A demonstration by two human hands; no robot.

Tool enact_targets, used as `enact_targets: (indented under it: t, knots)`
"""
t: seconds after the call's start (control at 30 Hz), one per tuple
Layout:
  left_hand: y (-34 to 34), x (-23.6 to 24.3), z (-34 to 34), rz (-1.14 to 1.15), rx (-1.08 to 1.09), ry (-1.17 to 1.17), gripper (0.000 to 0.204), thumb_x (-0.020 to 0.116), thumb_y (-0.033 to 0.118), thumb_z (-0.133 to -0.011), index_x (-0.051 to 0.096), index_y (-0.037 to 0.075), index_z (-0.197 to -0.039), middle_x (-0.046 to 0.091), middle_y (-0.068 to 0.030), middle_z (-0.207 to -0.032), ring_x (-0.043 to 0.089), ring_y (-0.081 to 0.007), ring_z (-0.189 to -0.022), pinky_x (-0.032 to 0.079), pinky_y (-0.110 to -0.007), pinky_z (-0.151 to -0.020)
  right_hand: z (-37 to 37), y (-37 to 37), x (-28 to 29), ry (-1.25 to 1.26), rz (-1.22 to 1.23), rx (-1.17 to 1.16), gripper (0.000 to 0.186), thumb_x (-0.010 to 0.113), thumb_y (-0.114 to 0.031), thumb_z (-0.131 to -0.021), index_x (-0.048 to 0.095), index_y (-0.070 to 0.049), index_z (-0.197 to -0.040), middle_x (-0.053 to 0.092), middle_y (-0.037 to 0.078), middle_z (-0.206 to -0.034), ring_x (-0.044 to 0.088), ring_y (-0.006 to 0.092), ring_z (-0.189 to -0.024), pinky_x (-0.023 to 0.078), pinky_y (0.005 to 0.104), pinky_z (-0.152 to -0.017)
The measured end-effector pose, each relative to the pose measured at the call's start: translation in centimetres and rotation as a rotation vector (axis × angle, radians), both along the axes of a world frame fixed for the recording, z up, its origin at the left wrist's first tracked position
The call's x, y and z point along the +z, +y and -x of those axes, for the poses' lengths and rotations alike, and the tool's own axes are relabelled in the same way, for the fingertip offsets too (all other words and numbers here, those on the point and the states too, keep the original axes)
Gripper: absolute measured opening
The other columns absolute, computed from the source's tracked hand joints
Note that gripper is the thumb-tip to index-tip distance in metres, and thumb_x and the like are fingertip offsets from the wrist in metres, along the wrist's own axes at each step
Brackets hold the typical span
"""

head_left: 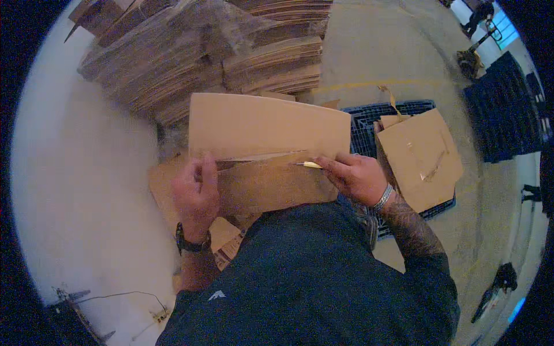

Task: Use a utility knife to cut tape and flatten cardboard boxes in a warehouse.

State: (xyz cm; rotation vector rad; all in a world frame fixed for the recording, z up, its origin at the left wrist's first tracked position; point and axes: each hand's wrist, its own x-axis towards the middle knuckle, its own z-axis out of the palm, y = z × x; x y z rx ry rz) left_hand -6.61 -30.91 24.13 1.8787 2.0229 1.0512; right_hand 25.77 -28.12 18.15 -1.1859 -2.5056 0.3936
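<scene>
A cardboard box [268, 127] is in front of me, its upper panel raised and a slit running across between that panel and the darker lower one. My right hand [360, 177] is closed on a small knife [312, 165] with a pale yellow handle; its thin blade points left, close to the slit. At the box's left edge is my left hand [199, 184], with fingers curled and smeared by motion. Whether it grips the cardboard I cannot make out.
Stacks of flat cardboard [259, 63], partly wrapped in film, rise at the far left. Right of the box, another carton [424, 155] lies on a dark plastic pallet [362, 124]. Stacked dark pallets [502, 109] stand farther right. A person [480, 14] is beside a pallet jack [468, 60].
</scene>
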Motion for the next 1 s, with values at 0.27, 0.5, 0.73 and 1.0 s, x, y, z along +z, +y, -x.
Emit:
enact_targets:
  t: [0.27, 0.5, 0.73, 1.0]
  knots:
    - [1.1, -2.7, 2.0, -0.18, -0.056, 0.001, 0.034, 0.053, 0.028, -0.099, 0.062, 0.0, -0.082, 0.055, -0.0117, -0.062, 0.046, -0.0202, -0.053, 0.037, -0.037, -0.05, -4.9, 0.9, -3.9, -0.176, 0.076, -0.091, 0.039, 0.063, -0.026, -0.087, 0.059, -0.025, -0.126, 0.059, 0.007, -0.082, 0.064, 0.029, -0.072, 0.053, 0.0407, -0.058]
    - [1.9, -6.6, 4.0, -0.054, -0.011, 0.015, 0.028, 0.051, 0.023, -0.1, 0.062, -0.002, -0.091, 0.063, -0.0151, -0.082, 0.055, -0.0217, -0.075, 0.044, -0.036, -0.067, -7.7, 1.3, -8.6, -0.167, 0.063, -0.171, 0.03, 0.061, -0.028, -0.09, 0.062, -0.022, -0.12, 0.061, 0.007, -0.085, 0.064, 0.0308, -0.072, 0.054, 0.0422, -0.062]
    - [1.0, -7.3, 10.3, -0.091, 0.018, -0.008, 0.023, 0.054, 0.016, -0.098, 0.063, -0.005, -0.099, 0.066, -0.0115, -0.088, 0.058, -0.0156, -0.081, 0.049, -0.033, -0.072, -15.1, -0.4, -10.7, -0.099, 0.019, -0.607, 0.029, 0.058, -0.035, -0.093, 0.067, -0.01, -0.106, 0.069, 0.012, -0.084, 0.066, 0.035, -0.073, 0.052, 0.0457, -0.065]
    - [2.2, -4.1, -0.1, -0.145, -0.082, -0.178, 0.026, 0.057, 0.019, -0.097, 0.057, 0.002, -0.077, 0.054, -0.0032, -0.065, 0.045, -0.0112, -0.061, 0.039, -0.03, -0.054, -9.8, 1.4, -0.1, 0.204, 0.36, -0.663, 0.025, 0.064, -0.025, -0.093, 0.066, -0.001, -0.098, 0.066, 0.013, -0.076, 0.065, 0.0193, -0.073, 0.049, 0.0335, -0.067]
